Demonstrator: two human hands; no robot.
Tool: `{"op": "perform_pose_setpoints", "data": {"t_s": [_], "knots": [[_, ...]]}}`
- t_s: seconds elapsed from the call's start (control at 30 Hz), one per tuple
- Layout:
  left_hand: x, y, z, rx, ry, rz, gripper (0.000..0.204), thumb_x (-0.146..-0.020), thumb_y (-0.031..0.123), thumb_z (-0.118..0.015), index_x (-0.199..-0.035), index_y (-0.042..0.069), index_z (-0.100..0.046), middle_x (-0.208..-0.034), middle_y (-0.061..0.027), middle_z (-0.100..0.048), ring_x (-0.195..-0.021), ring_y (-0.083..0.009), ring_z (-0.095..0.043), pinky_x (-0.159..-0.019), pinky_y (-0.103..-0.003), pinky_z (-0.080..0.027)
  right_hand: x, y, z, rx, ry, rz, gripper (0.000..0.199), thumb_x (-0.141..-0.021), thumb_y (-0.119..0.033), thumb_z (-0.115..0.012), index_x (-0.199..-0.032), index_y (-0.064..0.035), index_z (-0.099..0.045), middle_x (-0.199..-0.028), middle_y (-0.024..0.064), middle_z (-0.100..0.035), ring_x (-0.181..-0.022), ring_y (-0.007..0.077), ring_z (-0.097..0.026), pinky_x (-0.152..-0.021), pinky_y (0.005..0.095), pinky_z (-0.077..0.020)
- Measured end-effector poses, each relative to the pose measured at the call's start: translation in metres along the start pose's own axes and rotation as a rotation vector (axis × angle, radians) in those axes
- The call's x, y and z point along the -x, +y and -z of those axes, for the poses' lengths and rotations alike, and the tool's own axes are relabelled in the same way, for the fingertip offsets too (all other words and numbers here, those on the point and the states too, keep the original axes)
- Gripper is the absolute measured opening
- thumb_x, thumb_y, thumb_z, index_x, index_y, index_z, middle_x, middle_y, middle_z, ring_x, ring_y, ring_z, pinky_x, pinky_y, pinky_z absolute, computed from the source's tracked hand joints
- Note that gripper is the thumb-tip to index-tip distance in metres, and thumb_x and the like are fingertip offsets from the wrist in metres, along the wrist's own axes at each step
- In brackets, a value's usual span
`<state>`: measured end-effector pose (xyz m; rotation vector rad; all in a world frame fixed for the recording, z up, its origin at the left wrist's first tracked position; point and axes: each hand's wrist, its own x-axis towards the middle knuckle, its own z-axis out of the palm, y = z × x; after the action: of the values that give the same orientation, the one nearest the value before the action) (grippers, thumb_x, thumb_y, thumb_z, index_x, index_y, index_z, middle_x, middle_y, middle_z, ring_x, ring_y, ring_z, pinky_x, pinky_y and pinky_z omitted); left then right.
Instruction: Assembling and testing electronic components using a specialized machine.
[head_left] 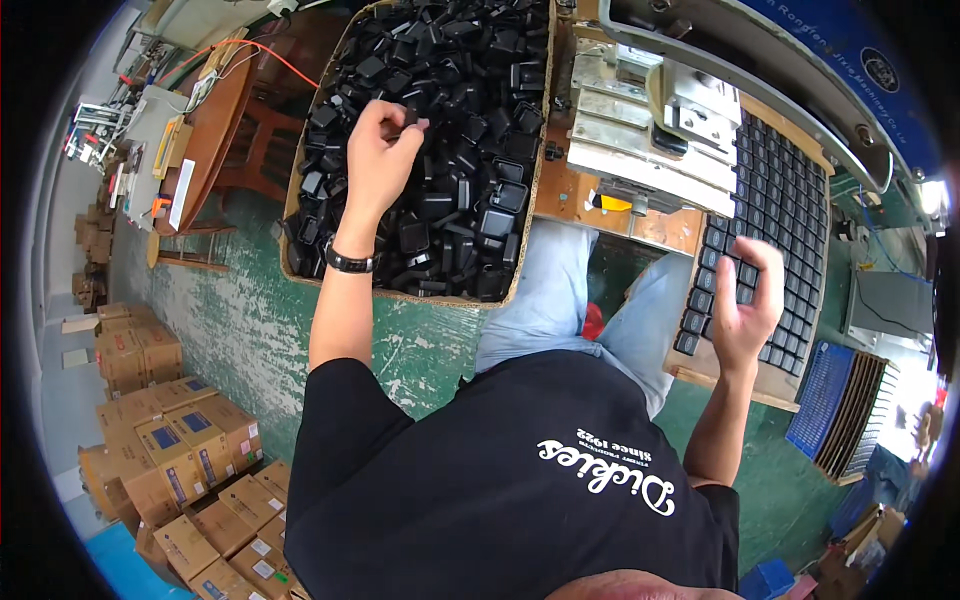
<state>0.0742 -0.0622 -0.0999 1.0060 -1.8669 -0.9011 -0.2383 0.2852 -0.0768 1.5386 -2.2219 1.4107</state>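
My left hand (378,150) is raised over a cardboard box (292,210) heaped with small black plastic housings (455,120). Its fingertips pinch one black piece (412,120) above the heap. A black band sits on that wrist. My right hand (748,300) rests with spread fingers on a wooden tray (735,375) where black housings (785,190) lie in neat rows. I cannot tell whether it grips one of them. My knees in light jeans show between the box and the tray.
A metal press fixture (650,130) on a wooden bench stands between box and tray. Stacked cardboard cartons (170,430) fill the lower left on the green floor. A wooden table and chair (225,130) stand left. Blue crates (825,400) lie at the right.
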Motion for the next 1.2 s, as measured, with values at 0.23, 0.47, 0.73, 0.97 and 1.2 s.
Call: {"op": "perform_pose_setpoints", "data": {"t_s": [0.23, 0.47, 0.73, 0.97, 1.2], "knots": [[0.020, 0.048, -0.013, 0.272, -0.011, -0.010, 0.031, -0.096, -0.003, -0.077, -0.126, 0.001, -0.070, -0.107, -0.0055, -0.073, -0.087, -0.0119, -0.064, -0.084, -0.024, -0.053, -0.064, 0.006, -0.035, -0.736, 0.036, -0.198, 0.026, -0.095, 0.006, -0.074, -0.119, -0.0005, -0.068, -0.112, 0.0096, -0.068, -0.093, 0.0152, -0.066, -0.086, 0.0271, -0.0562], [0.018, 0.080, -0.042, 0.524, -0.219, 0.003, 0.029, -0.098, -0.005, -0.074, -0.127, -0.002, -0.071, -0.114, -0.0074, -0.075, -0.096, -0.0123, -0.067, -0.089, -0.023, -0.054, -0.100, 0.006, -0.028, -0.438, -0.263, -0.199, 0.037, -0.092, -0.007, -0.082, -0.127, -0.0013, -0.070, -0.107, 0.0105, -0.066, -0.088, 0.0152, -0.065, -0.080, 0.0269, -0.0562], [0.004, 0.127, -0.108, 0.491, -0.465, -0.074, 0.023, -0.100, -0.002, -0.072, -0.123, -0.004, -0.074, -0.106, -0.0081, -0.077, -0.091, -0.0123, -0.068, -0.084, -0.023, -0.055, -0.129, -0.006, -0.048, 0.053, -0.421, 0.060, 0.053, -0.088, -0.018, -0.088, -0.135, -0.0014, -0.070, -0.109, 0.0125, -0.064, -0.088, 0.0167, -0.064, -0.076, 0.0272, -0.0558], [-0.017, 0.148, -0.165, 0.193, -0.469, -0.322, 0.014, -0.100, 0.006, -0.074, -0.110, -0.004, -0.078, -0.102, -0.0082, -0.075, -0.084, -0.0150, -0.065, -0.077, -0.027, -0.055, -0.022, 0.029, 0.008, -0.490, 0.117, -0.195, 0.047, -0.090, -0.015, -0.088, -0.130, -0.0013, -0.069, -0.116, 0.0096, -0.064, -0.092, 0.0168, -0.064, -0.078, 0.0251, -0.0539], [-0.009, 0.142, -0.182, -0.232, -0.417, -0.940, 0.035, -0.105, 0.023, -0.069, -0.131, -0.002, -0.071, -0.137, -0.0144, -0.070, -0.120, -0.0290, -0.064, -0.105, -0.039, -0.049, 0.135, 0.079, 0.070, 0.305, 0.041, -0.668, 0.042, -0.090, -0.036, -0.089, -0.107, -0.0017, -0.072, -0.109, 0.0130, -0.068, -0.092, 0.0271, -0.063, -0.087, 0.0373, -0.0539]]}}
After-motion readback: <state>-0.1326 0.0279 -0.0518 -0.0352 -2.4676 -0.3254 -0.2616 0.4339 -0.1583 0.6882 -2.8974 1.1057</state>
